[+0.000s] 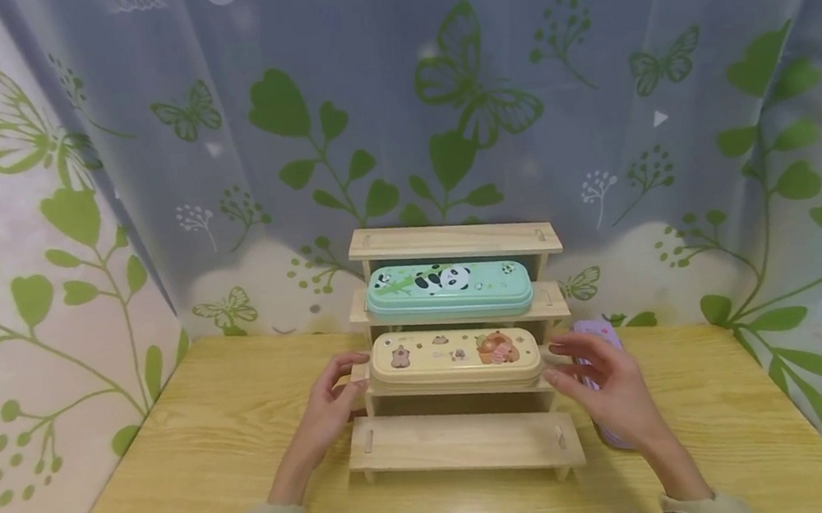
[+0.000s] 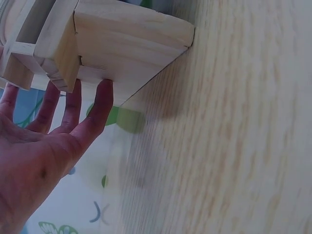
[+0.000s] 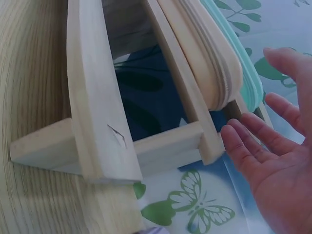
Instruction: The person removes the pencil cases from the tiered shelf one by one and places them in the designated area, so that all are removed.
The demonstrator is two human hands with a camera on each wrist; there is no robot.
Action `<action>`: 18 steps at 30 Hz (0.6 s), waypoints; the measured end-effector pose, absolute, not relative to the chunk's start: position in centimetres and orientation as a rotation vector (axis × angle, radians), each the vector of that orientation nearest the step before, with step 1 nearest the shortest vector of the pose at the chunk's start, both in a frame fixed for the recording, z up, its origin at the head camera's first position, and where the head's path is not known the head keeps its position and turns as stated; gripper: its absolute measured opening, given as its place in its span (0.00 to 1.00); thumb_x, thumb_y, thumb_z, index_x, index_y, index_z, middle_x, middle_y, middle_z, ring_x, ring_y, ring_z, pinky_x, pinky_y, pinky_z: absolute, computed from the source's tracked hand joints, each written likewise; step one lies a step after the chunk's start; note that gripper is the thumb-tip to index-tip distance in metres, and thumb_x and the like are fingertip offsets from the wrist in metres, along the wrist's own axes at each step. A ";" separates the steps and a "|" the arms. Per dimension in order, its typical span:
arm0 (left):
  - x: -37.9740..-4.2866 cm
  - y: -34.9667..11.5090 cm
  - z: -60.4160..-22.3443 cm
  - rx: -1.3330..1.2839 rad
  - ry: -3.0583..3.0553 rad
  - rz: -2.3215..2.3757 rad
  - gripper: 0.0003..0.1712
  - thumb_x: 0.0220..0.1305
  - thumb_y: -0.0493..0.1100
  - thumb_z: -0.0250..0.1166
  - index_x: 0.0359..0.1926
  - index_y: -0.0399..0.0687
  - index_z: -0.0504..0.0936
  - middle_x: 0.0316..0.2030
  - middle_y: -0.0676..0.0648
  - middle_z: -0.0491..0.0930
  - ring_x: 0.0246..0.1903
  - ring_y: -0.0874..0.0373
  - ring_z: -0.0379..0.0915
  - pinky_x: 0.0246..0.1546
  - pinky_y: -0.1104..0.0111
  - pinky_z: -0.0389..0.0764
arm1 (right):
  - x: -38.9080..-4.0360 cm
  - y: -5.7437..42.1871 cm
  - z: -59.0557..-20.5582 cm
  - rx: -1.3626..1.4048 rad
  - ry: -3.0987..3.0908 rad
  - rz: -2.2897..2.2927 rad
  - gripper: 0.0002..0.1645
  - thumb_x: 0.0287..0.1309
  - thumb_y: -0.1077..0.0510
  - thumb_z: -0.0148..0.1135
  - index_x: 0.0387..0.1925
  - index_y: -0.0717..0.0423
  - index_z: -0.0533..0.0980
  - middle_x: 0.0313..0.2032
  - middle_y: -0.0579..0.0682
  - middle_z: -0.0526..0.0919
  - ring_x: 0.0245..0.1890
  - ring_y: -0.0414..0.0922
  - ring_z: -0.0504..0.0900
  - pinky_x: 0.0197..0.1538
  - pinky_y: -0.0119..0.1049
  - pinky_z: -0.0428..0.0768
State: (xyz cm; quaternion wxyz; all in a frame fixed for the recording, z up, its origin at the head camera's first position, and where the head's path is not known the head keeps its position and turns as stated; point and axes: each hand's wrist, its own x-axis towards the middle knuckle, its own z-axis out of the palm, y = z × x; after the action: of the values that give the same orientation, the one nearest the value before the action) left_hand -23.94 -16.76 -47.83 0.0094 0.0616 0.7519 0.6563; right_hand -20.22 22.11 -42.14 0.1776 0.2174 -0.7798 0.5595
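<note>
A cream zippered pencil case (image 1: 458, 359) with bear and fruit pictures lies lengthwise on a middle step of a wooden tiered stand (image 1: 466, 441). One step higher sits a mint pencil case (image 1: 451, 286) with a panda on its lid. My left hand (image 1: 329, 409) is at the stand's left side; in the left wrist view its extended fingers (image 2: 101, 100) reach up to the wooden side. At the right end my right hand (image 1: 609, 386) is relaxed, its fingertips beside the step's end and apart from the cream case in the right wrist view.
A purple case (image 1: 601, 345) lies on the wooden table (image 1: 724, 416) to the right of the stand, partly hidden by my right hand. Behind the stand hangs a curtain (image 1: 378, 70) printed with leaves and butterflies. The stand's top step (image 1: 454, 240) is bare wood.
</note>
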 end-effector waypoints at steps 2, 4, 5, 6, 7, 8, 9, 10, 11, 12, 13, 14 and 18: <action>-24.0 -16.7 -47.9 0.189 2.351 2.046 0.19 0.74 0.37 0.56 0.63 0.53 0.73 0.64 0.40 0.70 0.49 0.48 0.81 0.44 0.57 0.88 | -20.4 21.8 -42.2 0.594 -2.226 1.572 0.27 0.55 0.74 0.70 0.58 0.70 0.75 0.53 0.57 0.82 0.52 0.38 0.85 0.52 0.28 0.85; -24.0 -16.6 -47.8 0.186 2.350 2.047 0.19 0.74 0.38 0.56 0.63 0.53 0.73 0.64 0.40 0.70 0.49 0.49 0.81 0.44 0.57 0.88 | -20.5 21.6 -42.2 0.585 -2.238 1.571 0.28 0.56 0.73 0.70 0.58 0.69 0.75 0.54 0.59 0.81 0.53 0.38 0.84 0.53 0.29 0.85; -23.9 -16.6 -47.8 0.187 2.349 2.051 0.19 0.74 0.38 0.56 0.63 0.53 0.73 0.64 0.40 0.70 0.49 0.49 0.81 0.44 0.57 0.88 | -20.5 21.5 -42.2 0.579 -2.241 1.570 0.28 0.55 0.73 0.70 0.58 0.69 0.75 0.54 0.60 0.80 0.53 0.38 0.84 0.53 0.30 0.85; -23.9 -16.6 -47.8 0.184 2.347 2.052 0.19 0.74 0.38 0.56 0.63 0.52 0.73 0.64 0.40 0.70 0.49 0.49 0.81 0.44 0.57 0.88 | -20.6 21.4 -42.2 0.578 -2.242 1.580 0.28 0.55 0.73 0.70 0.59 0.69 0.74 0.55 0.62 0.80 0.53 0.37 0.84 0.53 0.30 0.85; -23.9 -16.5 -47.8 0.182 2.344 2.053 0.19 0.74 0.38 0.56 0.63 0.52 0.73 0.64 0.40 0.70 0.50 0.48 0.80 0.45 0.57 0.88 | -20.7 21.2 -42.3 0.577 -2.247 1.587 0.29 0.55 0.73 0.71 0.59 0.69 0.74 0.56 0.64 0.79 0.53 0.37 0.84 0.54 0.31 0.85; -23.8 -16.5 -47.7 0.181 2.342 2.056 0.19 0.74 0.38 0.56 0.63 0.52 0.73 0.64 0.40 0.70 0.50 0.48 0.80 0.45 0.57 0.88 | -20.7 21.1 -42.3 0.573 -2.260 1.591 0.30 0.55 0.73 0.71 0.60 0.69 0.74 0.57 0.65 0.79 0.54 0.36 0.83 0.54 0.31 0.84; -23.8 -16.6 -47.7 0.177 2.344 2.055 0.19 0.74 0.38 0.56 0.63 0.52 0.73 0.64 0.40 0.70 0.50 0.48 0.80 0.45 0.57 0.88 | -20.7 21.0 -42.2 0.561 -2.287 1.590 0.30 0.56 0.71 0.71 0.61 0.68 0.73 0.59 0.64 0.79 0.54 0.35 0.82 0.55 0.30 0.84; -23.8 -16.6 -47.7 0.172 2.347 2.055 0.19 0.74 0.38 0.56 0.63 0.52 0.73 0.64 0.40 0.70 0.50 0.48 0.80 0.44 0.57 0.88 | -20.8 20.8 -42.2 0.546 -2.316 1.585 0.31 0.57 0.69 0.71 0.62 0.67 0.73 0.59 0.64 0.79 0.55 0.34 0.82 0.56 0.30 0.83; -23.7 -16.6 -47.6 0.173 2.348 2.055 0.19 0.74 0.38 0.56 0.63 0.51 0.73 0.64 0.40 0.70 0.50 0.48 0.80 0.45 0.57 0.88 | -20.8 20.7 -42.1 0.523 -2.354 1.572 0.31 0.58 0.67 0.72 0.63 0.64 0.73 0.60 0.62 0.79 0.56 0.34 0.81 0.56 0.29 0.82; -23.7 -16.6 -47.6 0.171 2.349 2.053 0.19 0.74 0.37 0.55 0.63 0.52 0.73 0.63 0.40 0.70 0.50 0.48 0.80 0.45 0.56 0.88 | -20.8 20.6 -42.0 0.502 -2.393 1.559 0.32 0.59 0.64 0.72 0.64 0.62 0.72 0.60 0.61 0.80 0.56 0.35 0.80 0.56 0.29 0.82; -23.7 -16.6 -47.6 0.172 2.353 2.050 0.19 0.74 0.37 0.55 0.63 0.52 0.73 0.64 0.40 0.70 0.50 0.48 0.80 0.45 0.56 0.88 | -20.9 20.6 -41.9 0.478 -2.436 1.532 0.33 0.59 0.61 0.73 0.65 0.60 0.72 0.60 0.59 0.80 0.56 0.36 0.79 0.56 0.29 0.81; -23.7 -16.7 -47.6 0.175 2.355 2.048 0.19 0.74 0.37 0.55 0.63 0.52 0.73 0.63 0.39 0.70 0.49 0.48 0.80 0.45 0.56 0.88 | -20.9 20.5 -41.8 0.455 -2.474 1.514 0.34 0.60 0.58 0.73 0.66 0.57 0.72 0.60 0.57 0.81 0.56 0.38 0.79 0.56 0.29 0.81; -23.7 -16.6 -47.6 0.182 2.355 2.040 0.19 0.75 0.38 0.55 0.64 0.52 0.73 0.64 0.39 0.70 0.49 0.49 0.80 0.44 0.57 0.88 | -20.8 20.5 -41.5 0.392 -2.567 1.471 0.37 0.59 0.53 0.74 0.68 0.52 0.70 0.57 0.55 0.81 0.55 0.48 0.79 0.56 0.32 0.80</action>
State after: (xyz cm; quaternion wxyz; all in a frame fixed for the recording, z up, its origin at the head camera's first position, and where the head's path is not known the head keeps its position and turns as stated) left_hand -23.73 -16.58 -47.61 0.0102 0.0584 0.7546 0.6535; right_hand -20.83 20.47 -41.54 0.0785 0.1309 -0.8575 0.4912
